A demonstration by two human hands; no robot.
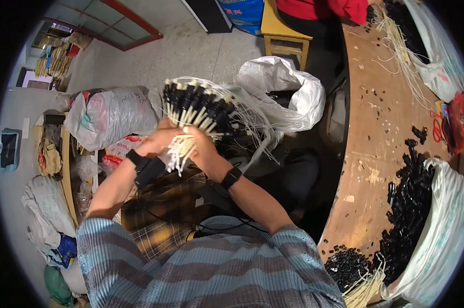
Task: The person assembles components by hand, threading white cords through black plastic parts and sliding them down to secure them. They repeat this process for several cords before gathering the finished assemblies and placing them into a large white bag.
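In front of my body, a thick bundle of cream cords with black plastic pieces (197,102) is gripped by both hands. My left hand (162,139) is closed around its left side, and my right hand (203,148) closes on the right side. The black parts fan out beyond the hands, each with a pale tip. Short pale cord ends (180,150) stick out between my hands toward me. Long thin white strands (250,115) trail off to the right. Some fingers are hidden behind the bundle.
On the right, a wooden workbench (368,169) carries a heap of black plastic parts (409,205), small black bits (347,264) and loose cream cords (368,287). An open white sack (309,97) stands ahead. Full plastic bags (116,115) lie left. A co-worker's red sleeve (319,10) shows beyond a yellow stool (286,31).
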